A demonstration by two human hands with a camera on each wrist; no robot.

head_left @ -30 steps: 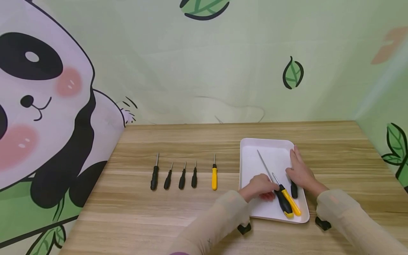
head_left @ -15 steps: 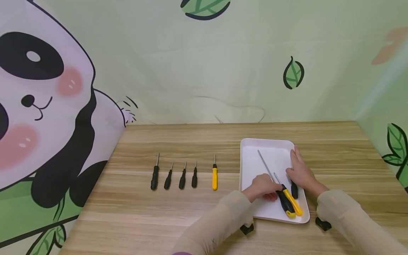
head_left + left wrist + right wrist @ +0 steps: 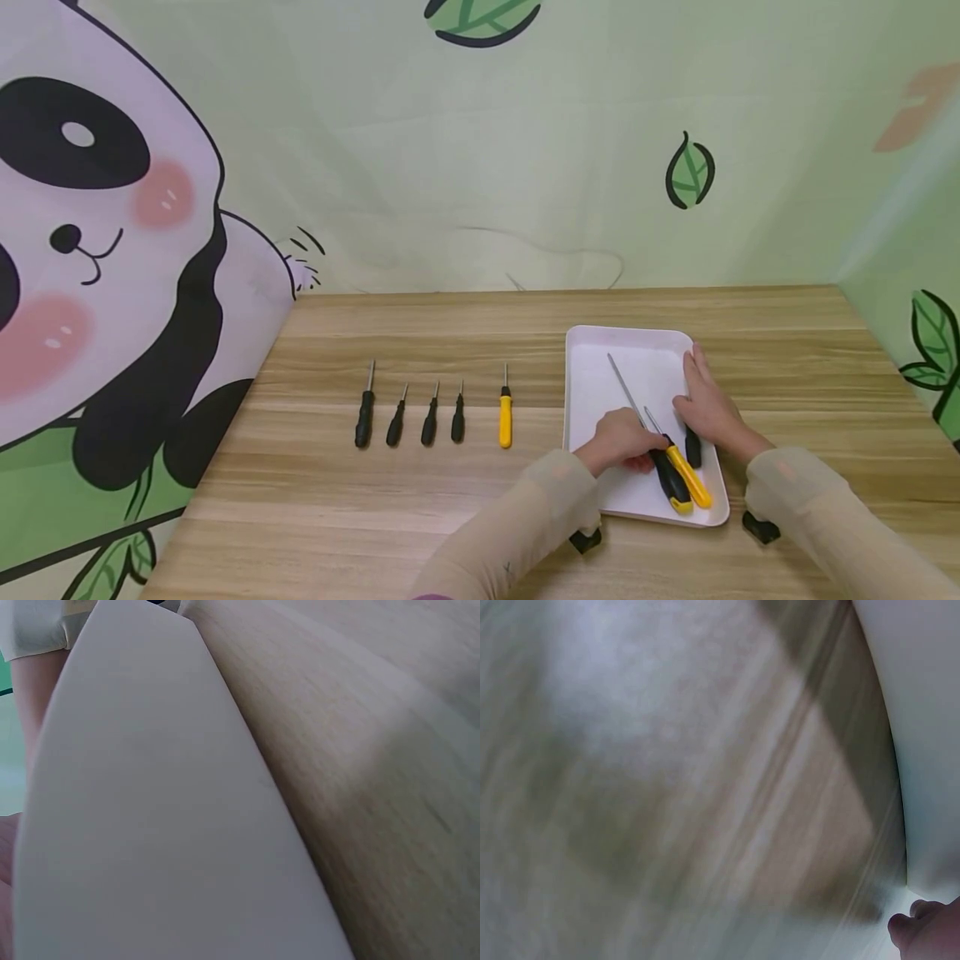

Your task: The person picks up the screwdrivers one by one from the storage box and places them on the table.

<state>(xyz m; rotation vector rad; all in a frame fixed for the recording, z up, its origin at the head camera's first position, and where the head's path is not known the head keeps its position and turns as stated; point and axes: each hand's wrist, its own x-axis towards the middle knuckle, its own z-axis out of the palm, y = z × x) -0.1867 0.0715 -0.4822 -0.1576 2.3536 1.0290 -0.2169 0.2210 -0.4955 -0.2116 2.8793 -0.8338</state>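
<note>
Pale green backdrop (image 3: pixel 525 167); cartoon panda (image 3: pixel 142 267) at left (pink cheeks, small smile); black-outlined leaf (image 3: pixel 690 172) right of centre; wood-grain table (image 3: pixel 300 517) below.

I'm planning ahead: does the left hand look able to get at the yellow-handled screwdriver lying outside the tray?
Probably yes: the left hand, over the white tray, would have to clear its left wall, but no other tool lies between there and the yellow-handled screwdriver.

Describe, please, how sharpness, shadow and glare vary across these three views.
Head view: fairly sharp, the row of screwdrivers reading clearly, with a pale streak on the wall at right; left wrist view: soft, tray filling much of the frame, table shaded along its edge; right wrist view: strongly blurred, pale glare patch upper left, dark shadow beside the tray.
</note>
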